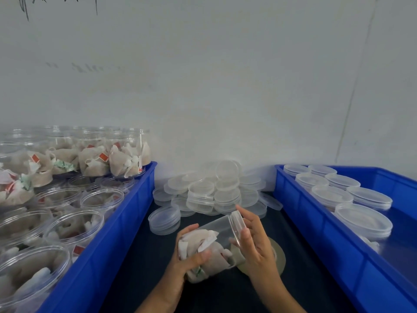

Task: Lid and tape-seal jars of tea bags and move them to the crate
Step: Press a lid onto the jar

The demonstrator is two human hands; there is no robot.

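Left blue crate (126, 213): many open jars of tea bags (74, 224), too crowded to count. Centre: pile of loose clear lids (212, 190) against the wall, count unclear. Left hand (187, 260) wraps the base of one tilted jar (216, 242); right hand (252, 242) pinches its lid (237, 224); one tape roll (278, 256) beneath. Right blue crate (316, 224): eight lidded jars (363, 218) visible

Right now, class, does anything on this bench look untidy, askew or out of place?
The loose lids against the wall lie in a tumbled heap, some tilted or on edge, unlike the lidded jars standing upright in the right crate. Nothing looks spilled or broken.
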